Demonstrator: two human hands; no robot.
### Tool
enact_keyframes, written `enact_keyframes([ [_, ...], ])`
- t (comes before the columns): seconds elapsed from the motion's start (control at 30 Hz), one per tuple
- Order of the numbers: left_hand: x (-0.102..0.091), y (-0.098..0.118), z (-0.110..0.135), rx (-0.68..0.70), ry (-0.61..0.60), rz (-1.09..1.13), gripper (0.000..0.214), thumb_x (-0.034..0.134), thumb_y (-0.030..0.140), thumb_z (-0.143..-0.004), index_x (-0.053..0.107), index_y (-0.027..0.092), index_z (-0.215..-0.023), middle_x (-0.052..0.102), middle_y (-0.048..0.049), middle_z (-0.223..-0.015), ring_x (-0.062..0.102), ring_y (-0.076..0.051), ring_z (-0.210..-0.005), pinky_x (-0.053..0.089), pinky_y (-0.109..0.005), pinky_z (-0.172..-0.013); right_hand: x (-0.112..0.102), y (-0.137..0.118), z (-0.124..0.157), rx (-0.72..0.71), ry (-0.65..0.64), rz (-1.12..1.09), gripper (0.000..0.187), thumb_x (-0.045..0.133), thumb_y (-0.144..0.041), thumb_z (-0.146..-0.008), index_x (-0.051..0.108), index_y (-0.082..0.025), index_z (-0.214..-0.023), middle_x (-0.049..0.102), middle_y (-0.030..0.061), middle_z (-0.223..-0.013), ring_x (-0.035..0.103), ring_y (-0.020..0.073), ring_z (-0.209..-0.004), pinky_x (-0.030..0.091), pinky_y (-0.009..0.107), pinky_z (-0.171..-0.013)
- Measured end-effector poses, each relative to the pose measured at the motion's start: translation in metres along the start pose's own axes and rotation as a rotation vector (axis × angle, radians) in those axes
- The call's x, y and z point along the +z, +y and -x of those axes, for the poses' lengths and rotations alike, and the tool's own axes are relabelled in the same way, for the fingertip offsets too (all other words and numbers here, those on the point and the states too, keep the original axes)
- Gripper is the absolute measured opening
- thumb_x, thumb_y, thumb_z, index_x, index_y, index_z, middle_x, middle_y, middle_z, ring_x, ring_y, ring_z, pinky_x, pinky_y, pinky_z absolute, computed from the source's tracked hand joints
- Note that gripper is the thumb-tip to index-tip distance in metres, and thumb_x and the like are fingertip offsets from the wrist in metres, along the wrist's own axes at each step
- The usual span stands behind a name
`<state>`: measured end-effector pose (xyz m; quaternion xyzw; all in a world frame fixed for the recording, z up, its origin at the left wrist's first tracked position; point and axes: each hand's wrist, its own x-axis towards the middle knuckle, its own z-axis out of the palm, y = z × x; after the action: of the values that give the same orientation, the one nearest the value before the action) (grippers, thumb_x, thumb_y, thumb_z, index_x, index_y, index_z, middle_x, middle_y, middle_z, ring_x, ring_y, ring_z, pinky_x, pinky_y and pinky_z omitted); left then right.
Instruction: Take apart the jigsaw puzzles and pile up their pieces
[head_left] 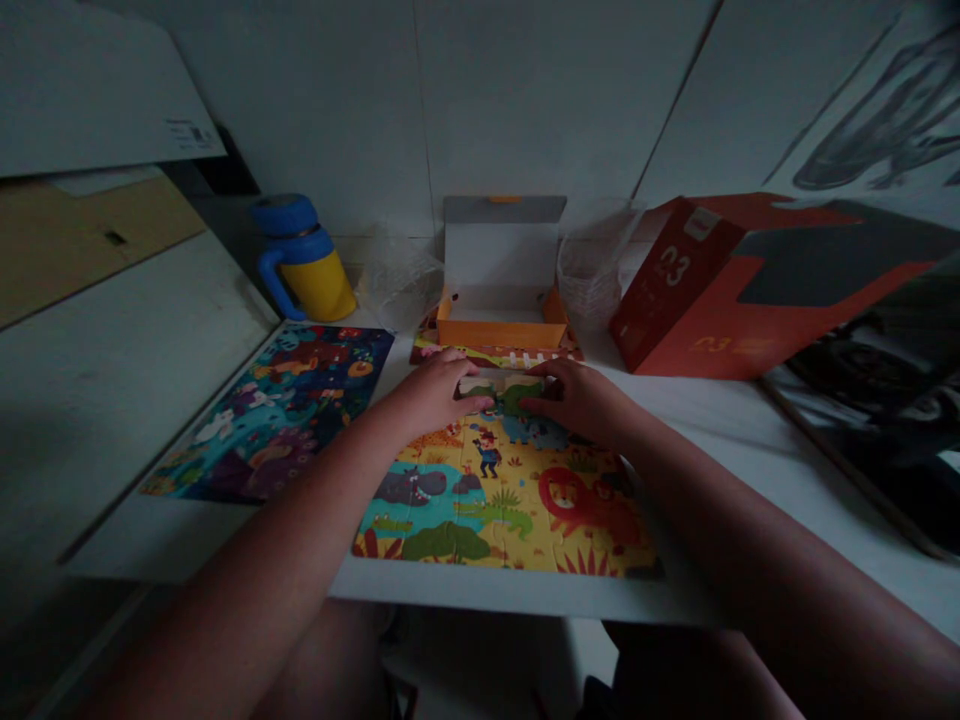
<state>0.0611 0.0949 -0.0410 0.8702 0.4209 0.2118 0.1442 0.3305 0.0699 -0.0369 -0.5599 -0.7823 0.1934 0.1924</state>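
the animal puzzle [491, 510] lies flat on the desk [540, 597], right in front of the person. it has a lion, a hippo and a crocodile on it. the left hand [441, 390] and the right hand [576, 392] are at its far edge, one on each side of some green tree pieces [517, 388]. the fingers of both hands look narrow, with the thumbs in front and the other fingers behind, so they seem to hold the tree pieces between them. i cannot tell if the pieces are lifted up or touch the desk.

i think the step in hand is working on the far row of the puzzle. the next move seems to call for a soft, even grip from both hands, so the bumps and holes line up and the rest does not slide apart.

a blue sea puzzle [300, 405] lies on the left. behind the hands is an open orange box [499, 332]. a blue and yellow bottle [315, 275] stands far left, and a big red box [705, 310] is on the right.
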Motion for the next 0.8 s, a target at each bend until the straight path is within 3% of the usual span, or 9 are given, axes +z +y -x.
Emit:
enact_keyframes([
  [0.2,0.0,0.0,0.0,-0.043,-0.04,-0.033,0.053,0.084,0.057,-0.08,0.067,0.018,-0.111,0.065,-0.0111,-0.118,0.056,-0.031,-0.12,0.043,-0.044,-0.107,0.001,-0.005,0.002,-0.033,-0.009,-0.046,0.056,0.08,-0.043,-0.084,0.063,-0.021,-0.133,0.075,0.0095,-0.113,0.069,0.0226,-0.086,0.051,0.033,-0.073],
  [0.4,0.001,0.002,-0.006,-0.12,-0.051,-0.018,0.049,0.086,0.054,-0.077,0.063,0.019,-0.103,0.064,-0.0105,-0.114,0.057,-0.032,-0.116,0.045,-0.042,-0.1,0.001,-0.009,-0.001,-0.089,-0.08,0.064,0.05,0.075,-0.052,-0.088,0.07,-0.021,-0.128,0.069,0.0155,-0.122,0.068,0.0311,-0.103,0.054,0.041,-0.087],
  [0.57,0.001,0.005,-0.008,-0.176,-0.04,0.036,0.052,0.092,0.049,-0.069,0.06,0.021,-0.1,0.065,-0.0093,-0.11,0.058,-0.032,-0.112,0.046,-0.042,-0.096,0.003,-0.007,-0.002,-0.104,-0.057,0.089,0.053,0.077,-0.054,-0.086,0.069,-0.019,-0.125,0.063,0.0189,-0.131,0.064,0.0346,-0.117,0.051,0.047,-0.1],
  [0.8,0.0,0.01,-0.005,-0.216,-0.034,0.135,0.058,0.093,0.046,-0.067,0.058,0.022,-0.105,0.068,-0.007,-0.102,0.063,-0.027,-0.096,0.049,-0.039,-0.08,0.005,-0.007,0.0,0.017,-0.05,-0.103,0.06,0.085,-0.049,-0.076,0.056,-0.022,-0.122,0.072,0.01,-0.116,0.068,0.0258,-0.095,0.052,0.035,-0.078],
])
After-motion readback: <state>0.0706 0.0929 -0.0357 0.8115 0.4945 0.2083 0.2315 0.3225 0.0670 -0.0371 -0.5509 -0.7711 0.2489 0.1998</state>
